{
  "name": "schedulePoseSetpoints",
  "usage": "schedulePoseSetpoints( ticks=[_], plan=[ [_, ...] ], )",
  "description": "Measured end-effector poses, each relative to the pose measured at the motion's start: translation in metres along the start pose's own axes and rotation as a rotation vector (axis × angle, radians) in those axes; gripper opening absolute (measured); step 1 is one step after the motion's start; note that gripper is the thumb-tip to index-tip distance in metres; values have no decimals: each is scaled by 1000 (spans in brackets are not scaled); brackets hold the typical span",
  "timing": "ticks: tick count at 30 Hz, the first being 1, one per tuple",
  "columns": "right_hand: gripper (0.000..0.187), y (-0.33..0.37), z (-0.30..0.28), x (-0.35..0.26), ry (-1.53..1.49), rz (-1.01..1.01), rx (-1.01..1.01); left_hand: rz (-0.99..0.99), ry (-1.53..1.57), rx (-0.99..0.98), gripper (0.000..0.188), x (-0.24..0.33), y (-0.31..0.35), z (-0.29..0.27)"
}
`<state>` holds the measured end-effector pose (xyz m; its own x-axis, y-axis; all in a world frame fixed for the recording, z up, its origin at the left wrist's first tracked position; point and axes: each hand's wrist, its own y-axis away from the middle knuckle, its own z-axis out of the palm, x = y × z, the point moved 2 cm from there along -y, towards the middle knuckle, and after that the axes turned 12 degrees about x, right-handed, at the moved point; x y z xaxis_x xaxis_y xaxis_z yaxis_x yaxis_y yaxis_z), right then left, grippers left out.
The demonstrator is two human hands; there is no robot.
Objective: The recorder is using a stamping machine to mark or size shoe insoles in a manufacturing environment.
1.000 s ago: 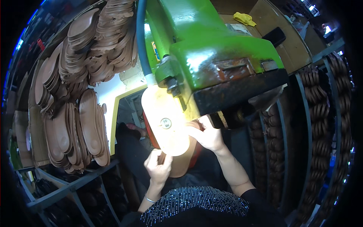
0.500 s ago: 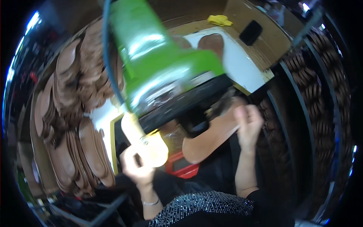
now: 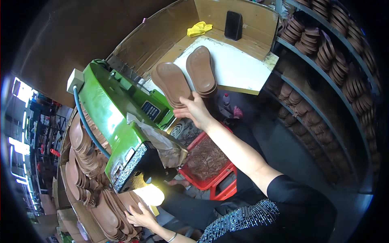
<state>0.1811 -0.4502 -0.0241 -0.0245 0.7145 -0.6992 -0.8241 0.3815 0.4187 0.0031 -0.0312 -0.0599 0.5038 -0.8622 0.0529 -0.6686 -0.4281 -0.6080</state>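
Brown shoe soles lie in two stacks on a white board. My right hand (image 3: pixel 195 111) is at the heel end of the left stack (image 3: pixel 171 79), its fingers stretched and spread, one or two touching the top sole. Beside it stands the right stack (image 3: pixel 201 69). My left hand (image 3: pixel 142 218), fingers apart, reaches to a heap of similar soles (image 3: pixel 106 216) at the lower left and touches or nearly touches a sole (image 3: pixel 130 200). Between my hands is a green machine (image 3: pixel 107 113), its lit lamp (image 3: pixel 149 195) glowing just above my left hand.
A red crate (image 3: pixel 206 162) of brown scraps sits below the machine. Cardboard walls (image 3: pixel 255 22) edge the white board (image 3: pixel 239 67), with a yellow cloth (image 3: pixel 199 29) and a dark phone (image 3: pixel 233 25). Shelves (image 3: pixel 320 56) of soles rise on the right. A blue hose (image 3: pixel 83 121) runs down the machine.
The view has swung round. My right hand has let go of the sole it held and is now at the left stack. My left hand has moved from beside the lamp to the heap.
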Motion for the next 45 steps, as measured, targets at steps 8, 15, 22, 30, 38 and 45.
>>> schedulePoseSetpoints(
  ticks=[8,15,22,30,38,45],
  plan=[
    [32,220,-51,-87,-429,-899,-482,88,-25,-43,50,-5,-5,-2],
    [9,298,-35,-131,-459,-749,-579,69,35,-174,65,8,-18,-12],
    [12,305,-28,-114,-605,-594,-620,-482,948,-384,67,-20,-11,-49],
    [7,283,-22,-75,-167,-582,-512,33,1110,-550,75,38,16,-80],
    [37,203,-59,-43,697,-802,-160,262,1246,-665,81,98,33,-76],
    [49,152,-216,36,508,206,-218,32,1735,-703,56,162,67,-72]
  ],
)
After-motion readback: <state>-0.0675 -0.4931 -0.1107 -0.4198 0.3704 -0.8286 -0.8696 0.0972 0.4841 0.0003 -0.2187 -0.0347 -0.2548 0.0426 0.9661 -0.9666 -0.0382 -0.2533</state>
